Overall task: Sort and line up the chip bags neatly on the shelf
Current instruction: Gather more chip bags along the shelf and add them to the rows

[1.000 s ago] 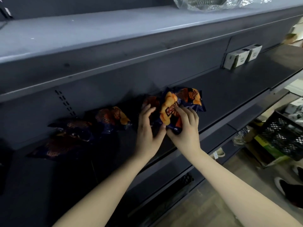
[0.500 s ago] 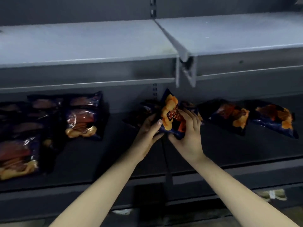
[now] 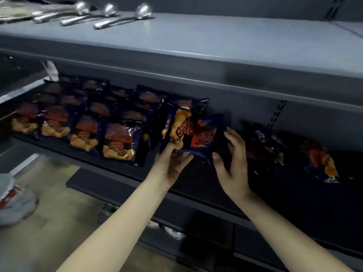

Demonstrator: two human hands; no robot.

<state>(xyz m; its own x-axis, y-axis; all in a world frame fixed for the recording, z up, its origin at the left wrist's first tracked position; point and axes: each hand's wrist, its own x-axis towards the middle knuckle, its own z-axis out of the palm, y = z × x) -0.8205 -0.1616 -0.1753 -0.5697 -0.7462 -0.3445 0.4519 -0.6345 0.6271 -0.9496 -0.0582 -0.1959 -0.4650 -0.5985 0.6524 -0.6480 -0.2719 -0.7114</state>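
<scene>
My left hand (image 3: 170,163) grips the lower edge of a dark blue and orange chip bag (image 3: 189,130), held upright over the dark middle shelf (image 3: 117,169). My right hand (image 3: 232,163) is open just right of that bag, fingers spread, holding nothing. To the left, several matching bags stand in tidy rows (image 3: 78,122); the nearest one (image 3: 119,142) is right beside the held bag. On the right, two loose bags (image 3: 263,146) (image 3: 320,160) lie flat and askew in shadow.
The grey upper shelf (image 3: 196,42) overhangs the bags and carries metal ladles (image 3: 117,18) at its left. A lower shelf (image 3: 196,222) juts out beneath. The floor at lower left holds a white and red object (image 3: 13,203).
The view has swung left to the lined-up bags. The held bag has moved left toward the rows. My right hand has let go of it and opened; my left hand now grips it.
</scene>
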